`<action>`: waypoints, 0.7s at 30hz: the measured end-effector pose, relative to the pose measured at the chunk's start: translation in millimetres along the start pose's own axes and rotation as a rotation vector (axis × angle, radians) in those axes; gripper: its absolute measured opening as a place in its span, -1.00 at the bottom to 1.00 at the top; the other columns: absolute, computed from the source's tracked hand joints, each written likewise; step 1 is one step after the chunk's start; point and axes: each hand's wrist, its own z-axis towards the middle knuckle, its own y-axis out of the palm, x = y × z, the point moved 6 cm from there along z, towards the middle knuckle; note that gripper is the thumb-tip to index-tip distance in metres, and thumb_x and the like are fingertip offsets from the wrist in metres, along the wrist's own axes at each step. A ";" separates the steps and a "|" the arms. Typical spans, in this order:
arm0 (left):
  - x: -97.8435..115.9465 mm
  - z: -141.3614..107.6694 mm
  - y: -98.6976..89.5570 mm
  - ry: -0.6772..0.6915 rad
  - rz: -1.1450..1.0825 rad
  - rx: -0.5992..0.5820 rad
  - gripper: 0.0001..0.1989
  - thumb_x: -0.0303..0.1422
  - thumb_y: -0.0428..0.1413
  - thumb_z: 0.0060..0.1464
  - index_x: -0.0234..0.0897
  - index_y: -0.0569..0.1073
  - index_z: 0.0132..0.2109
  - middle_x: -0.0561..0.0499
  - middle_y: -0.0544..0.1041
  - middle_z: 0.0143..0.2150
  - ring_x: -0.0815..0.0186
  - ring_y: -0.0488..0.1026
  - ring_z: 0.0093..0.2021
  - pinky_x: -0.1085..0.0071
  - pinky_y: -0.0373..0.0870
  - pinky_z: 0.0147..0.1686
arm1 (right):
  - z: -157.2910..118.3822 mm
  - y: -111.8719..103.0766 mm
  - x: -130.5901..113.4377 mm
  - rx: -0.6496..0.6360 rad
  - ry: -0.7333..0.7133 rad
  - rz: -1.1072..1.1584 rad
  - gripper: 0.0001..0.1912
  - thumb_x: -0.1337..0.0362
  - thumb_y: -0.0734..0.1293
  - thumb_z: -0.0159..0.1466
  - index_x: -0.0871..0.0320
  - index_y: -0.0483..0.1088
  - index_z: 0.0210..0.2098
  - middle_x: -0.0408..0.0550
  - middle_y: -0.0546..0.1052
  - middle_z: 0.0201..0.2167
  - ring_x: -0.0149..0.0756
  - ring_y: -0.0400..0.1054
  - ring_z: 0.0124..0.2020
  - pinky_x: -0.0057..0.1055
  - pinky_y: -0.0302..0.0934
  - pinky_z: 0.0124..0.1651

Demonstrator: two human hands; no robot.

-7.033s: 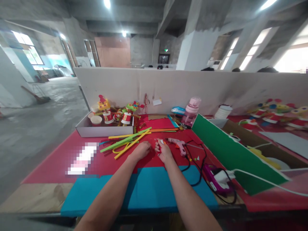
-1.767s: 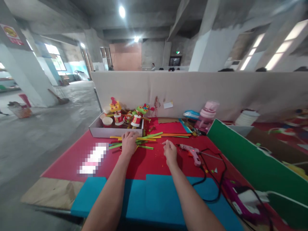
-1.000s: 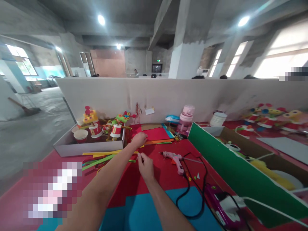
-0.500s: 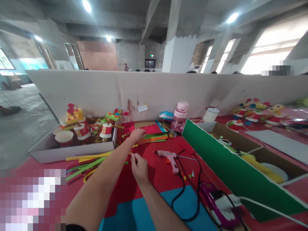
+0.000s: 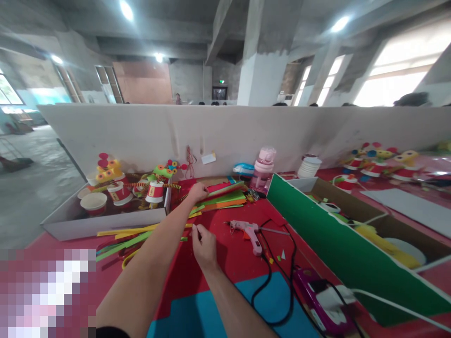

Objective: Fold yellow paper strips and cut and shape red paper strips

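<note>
My left hand (image 5: pixel 199 191), the nearer, curls at the left end of the flat green, orange and red paper-like strips (image 5: pixel 227 201) stretching rightward; its grip I cannot tell. My right hand (image 5: pixel 204 244) pinches together, closer in.

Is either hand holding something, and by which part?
Cannot tell: the left hand is by the left end of the coloured strips, its grip hidden; what the right hand pinches, if anything, is unclear.
</note>
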 end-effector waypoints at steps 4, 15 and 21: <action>3.9 -4.7 -4.2 0.000 0.009 -0.003 -0.76 -0.47 0.06 -0.14 -0.42 0.61 -0.37 -0.13 0.58 -0.44 0.34 0.42 -0.44 0.52 0.25 -0.41 | 0.0 -0.7 -0.1 0.008 0.004 -0.006 -0.60 0.13 0.09 0.37 0.12 0.16 -0.57 -0.21 0.27 -0.66 -0.42 0.14 -0.61 -0.44 -0.17 -0.49; 5.3 -8.0 -3.8 0.012 0.023 -0.047 -0.77 -0.46 0.06 -0.16 -0.41 0.60 -0.39 -0.06 0.53 -0.52 0.39 0.35 -0.51 0.52 0.19 -0.47 | 1.4 -1.7 0.1 0.012 0.037 0.010 -0.60 0.13 0.10 0.36 0.13 0.21 -0.56 -0.20 0.34 -0.63 -0.43 0.19 -0.57 -0.48 -0.11 -0.47; 1.4 -4.7 -1.7 0.022 0.063 -0.036 -0.76 -0.44 0.05 -0.11 -0.41 0.61 -0.36 -0.06 0.52 -0.53 0.37 0.36 -0.50 0.50 0.22 -0.44 | 3.5 -2.3 7.0 0.043 0.090 0.053 -0.58 0.09 0.10 0.36 0.13 0.22 -0.57 -0.17 0.40 -0.61 -0.41 0.21 -0.57 -0.49 -0.08 -0.48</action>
